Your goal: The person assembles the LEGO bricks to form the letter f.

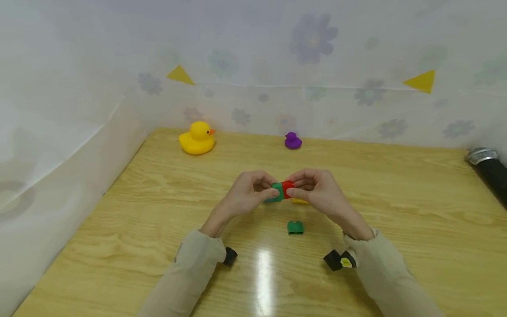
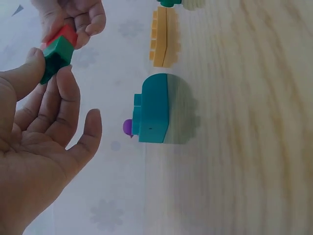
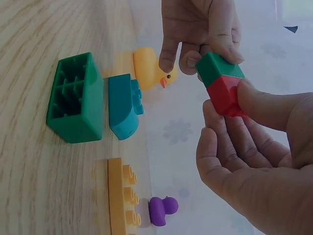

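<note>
Above the table, my left hand [image 1: 249, 193] pinches a small green building block [image 3: 220, 69] between thumb and fingers. A red building block [image 3: 224, 95] sits end to end against it, pinched by my right hand [image 1: 318, 193]. The two blocks touch; whether they are locked together I cannot tell. In the left wrist view, the green block's hollow underside faces the camera. Beneath the hands, a teal block with a rounded side [image 2: 155, 110] and a long yellow block [image 2: 159, 36] rest on the table. Nearer to me lies another green block [image 1: 295, 227], its hollow side showing in the right wrist view.
At the back of the wooden table [image 1: 130, 229] stand a yellow rubber duck [image 1: 196, 140] and a small purple duck [image 1: 293, 141]. A microphone [image 1: 491, 171] lies at the far right. A white flower-printed curtain [image 1: 253, 53] hangs behind and along the left side.
</note>
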`<state>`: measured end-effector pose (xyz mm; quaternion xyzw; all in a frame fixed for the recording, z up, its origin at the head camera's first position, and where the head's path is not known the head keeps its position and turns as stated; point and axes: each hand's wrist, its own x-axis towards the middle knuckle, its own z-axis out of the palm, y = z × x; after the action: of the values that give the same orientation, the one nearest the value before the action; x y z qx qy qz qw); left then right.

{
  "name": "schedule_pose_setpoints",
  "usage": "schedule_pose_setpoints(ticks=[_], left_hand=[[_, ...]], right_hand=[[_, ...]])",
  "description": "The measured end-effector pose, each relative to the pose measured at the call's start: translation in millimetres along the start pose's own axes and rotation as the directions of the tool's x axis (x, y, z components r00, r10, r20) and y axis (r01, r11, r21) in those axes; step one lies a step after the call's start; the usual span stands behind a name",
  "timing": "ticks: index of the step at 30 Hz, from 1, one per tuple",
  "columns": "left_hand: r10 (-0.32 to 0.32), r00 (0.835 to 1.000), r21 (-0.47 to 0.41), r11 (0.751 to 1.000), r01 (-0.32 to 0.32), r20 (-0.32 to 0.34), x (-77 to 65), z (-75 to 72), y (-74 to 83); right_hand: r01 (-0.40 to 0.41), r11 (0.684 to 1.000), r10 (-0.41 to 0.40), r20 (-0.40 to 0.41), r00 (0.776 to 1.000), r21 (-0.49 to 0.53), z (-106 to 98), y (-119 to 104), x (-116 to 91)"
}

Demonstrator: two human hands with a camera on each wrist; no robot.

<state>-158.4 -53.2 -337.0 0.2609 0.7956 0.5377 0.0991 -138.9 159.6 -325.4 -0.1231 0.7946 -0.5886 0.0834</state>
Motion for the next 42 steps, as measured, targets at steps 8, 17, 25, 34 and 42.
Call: schedule_pose_setpoints(ticks=[8,17,25,34,42], left_hand=[[-0.001,0.990,0.085,0.996,-0.011,0.142,0.1,0.5,-3.1],[-0.026,0.990,0.188,0.982,-0.001,0.137,-1.1,1.8,-5.3],[-0.024,0.995,0.151,0.989,0.009,0.097,-0.4,-1.6,-4.2],[-0.064,0.982,0.166,0.985,0.035,0.177,0.0,-1.3,-5.8],[-0.097,0.975,0.214,0.975,0.052,0.202,0.1,2.5,-8.0]], right_hand=[[0.026,1.000,-0.025,0.051,0.998,-0.018,3,3,1],[0.118,0.988,-0.110,0.083,0.991,-0.100,7,8,3],[0.120,0.985,-0.114,0.057,0.992,-0.124,8,8,3],[0.084,0.985,-0.065,0.123,0.990,-0.154,12,14,4],[0.059,0.978,-0.019,0.196,0.980,-0.202,12,17,3]])
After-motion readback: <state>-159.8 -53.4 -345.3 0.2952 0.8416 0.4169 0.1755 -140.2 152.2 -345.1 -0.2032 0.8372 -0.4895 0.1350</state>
